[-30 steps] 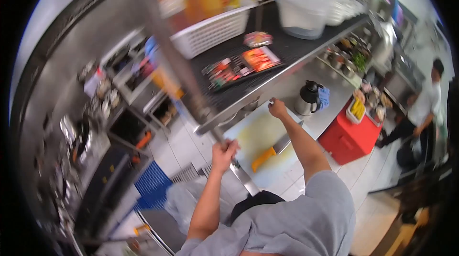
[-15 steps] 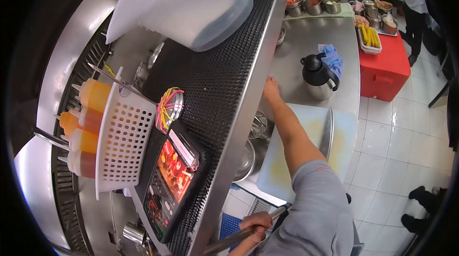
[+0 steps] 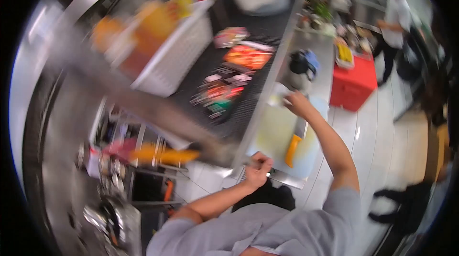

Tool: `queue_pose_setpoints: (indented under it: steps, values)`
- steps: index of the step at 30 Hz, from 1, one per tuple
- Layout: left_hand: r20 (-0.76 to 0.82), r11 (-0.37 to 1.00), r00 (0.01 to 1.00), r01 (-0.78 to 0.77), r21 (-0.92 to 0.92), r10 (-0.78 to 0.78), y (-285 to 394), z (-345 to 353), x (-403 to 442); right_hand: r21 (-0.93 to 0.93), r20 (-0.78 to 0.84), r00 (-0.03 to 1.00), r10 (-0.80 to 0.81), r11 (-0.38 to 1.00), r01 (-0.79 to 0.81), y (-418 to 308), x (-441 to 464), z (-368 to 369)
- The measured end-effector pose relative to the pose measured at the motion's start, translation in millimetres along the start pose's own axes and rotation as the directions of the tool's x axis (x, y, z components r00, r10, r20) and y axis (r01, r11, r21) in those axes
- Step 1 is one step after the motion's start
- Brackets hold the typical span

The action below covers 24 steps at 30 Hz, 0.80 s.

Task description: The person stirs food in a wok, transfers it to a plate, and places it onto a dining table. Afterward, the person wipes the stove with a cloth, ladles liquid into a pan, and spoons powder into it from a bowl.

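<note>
My left hand (image 3: 258, 170) is closed round a metal bar at the near corner of the shelf, apparently its post. Over the far end of the cutting board (image 3: 270, 132), the fingers of my right hand (image 3: 299, 104) are bent together at a small pale, shiny thing (image 3: 277, 95), too blurred to name. On the board lies a knife with a yellow handle (image 3: 292, 151), its blade partly behind my right arm. Just past that hand stands a steel jug with a black lid (image 3: 300, 65), a blue cloth (image 3: 312, 60) beside it.
Above the counter runs a shelf with a black mat (image 3: 260, 81), holding a tablet (image 3: 222, 86) and a white basket (image 3: 186, 50) of sauce bottles. A red cooler box (image 3: 351, 86) stands right of the counter. Another person (image 3: 397, 17) is at the back right.
My view has swung and blurred. My right hand has drawn back from the counter by the shelf to above the board, now with a pale thing at its fingers. My left hand still grips the bar.
</note>
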State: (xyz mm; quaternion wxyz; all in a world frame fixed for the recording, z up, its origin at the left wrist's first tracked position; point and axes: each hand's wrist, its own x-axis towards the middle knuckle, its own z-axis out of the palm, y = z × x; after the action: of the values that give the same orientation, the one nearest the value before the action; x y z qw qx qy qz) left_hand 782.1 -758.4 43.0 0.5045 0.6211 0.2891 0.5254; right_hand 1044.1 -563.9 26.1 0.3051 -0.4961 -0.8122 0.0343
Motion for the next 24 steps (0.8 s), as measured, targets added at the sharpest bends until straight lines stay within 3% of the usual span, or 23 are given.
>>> queue_pose_setpoints:
  steps: [2, 3, 4, 5, 6, 9, 11, 12, 13, 14, 15, 17, 18, 20, 21, 24]
  values:
    - [0.082, 0.988, 0.993, 0.078, 0.13, -0.089, 1.6, -3.7, -7.3, -0.004, 0.269, 0.949, 0.165, 0.985, -0.17, -35.2, -66.3, -52.5]
    - [0.115, 0.976, 0.985, 0.105, 0.193, -0.128, 16.2, -6.6, -9.2, 0.055, 0.21, 0.976, 0.063, 0.996, -0.076, -68.8, -98.1, -86.1]
    - [0.178, 0.976, 0.983, 0.012, 0.218, -0.052, 30.5, -8.7, -7.3, 0.015, 0.329, 0.943, 0.044, 0.999, -0.052, -110.2, -118.3, -123.9]
    - [0.24, 0.969, 0.97, -0.082, 0.233, 0.025, 44.9, -10.8, -4.5, 0.049, 0.442, 0.886, 0.141, 0.982, -0.181, -133.3, -143.5, -137.4]
    - [0.197, 0.971, 0.979, -0.092, 0.22, 0.048, 51.9, -19.1, -12.0, 0.079, 0.533, 0.821, 0.202, 0.955, -0.286, -175.5, -156.9, -152.3]
    - [0.19, 0.988, 0.97, -0.155, 0.016, 0.15, 66.6, -45.4, -20.6, 0.189, 0.612, 0.746, 0.261, 0.868, -0.459, -261.3, -178.6, -149.3]
    - [0.516, 0.963, 0.856, -0.136, 0.235, -0.005, 29.3, -103.3, -34.1, 0.211, 0.572, 0.764, 0.298, 0.847, -0.488, -317.5, -164.7, -113.3]
    - [0.51, 0.965, 0.86, -0.126, 0.229, -0.008, 19.4, -138.8, -33.1, 0.223, 0.542, 0.781, 0.311, 0.842, -0.49, -341.6, -156.0, -90.9]
    - [0.622, 0.932, 0.694, 0.259, 0.253, -0.362, 11.6, -177.1, -31.8, 0.228, 0.486, 0.817, 0.309, 0.858, -0.46, -363.2, -140.5, -65.3]
    - [0.7, 0.741, 0.379, 0.588, 0.323, -0.605, 4.7, -213.4, -38.6, 0.221, 0.505, 0.804, 0.313, 0.854, -0.471, -375.5, -128.8, -38.6]
    - [0.699, 0.737, 0.378, 0.597, 0.317, -0.607, 1.1, -251.6, -51.1, 0.229, 0.45, 0.848, 0.28, 0.882, -0.412, -388.9, -115.1, -5.6]
    - [0.613, 0.436, 0.393, 0.896, -0.087, -0.686, 4.1, -329.3, -68.5, 0.234, 0.395, 0.886, 0.243, 0.906, -0.353, -421.0, -64.9, 54.0]
    - [0.654, 0.39, 0.428, 0.896, -0.214, -0.624, 9.4, -368.8, -71.7, 0.228, 0.399, 0.882, 0.25, 0.905, -0.36, -443.5, -34.2, 78.4]
    - [0.612, 0.305, 0.573, 0.816, -0.491, -0.546, 35.2, -439.7, -75.3, 0.259, 0.39, 0.907, 0.157, 0.927, -0.272, -480.2, 27.1, 129.3]
    - [0.609, 0.308, 0.58, 0.81, -0.498, -0.541, 42.4, -472.6, -77.8, 0.276, 0.357, 0.932, 0.066, 0.945, -0.173, -498.3, 59.6, 151.9]
    - [0.252, 0.448, 0.804, 0.527, -0.722, -0.538, 66.1, -563.0, -80.4, 0.352, 0.299, 0.935, -0.191, 0.933, 0.078, -540.3, 151.1, 212.3]
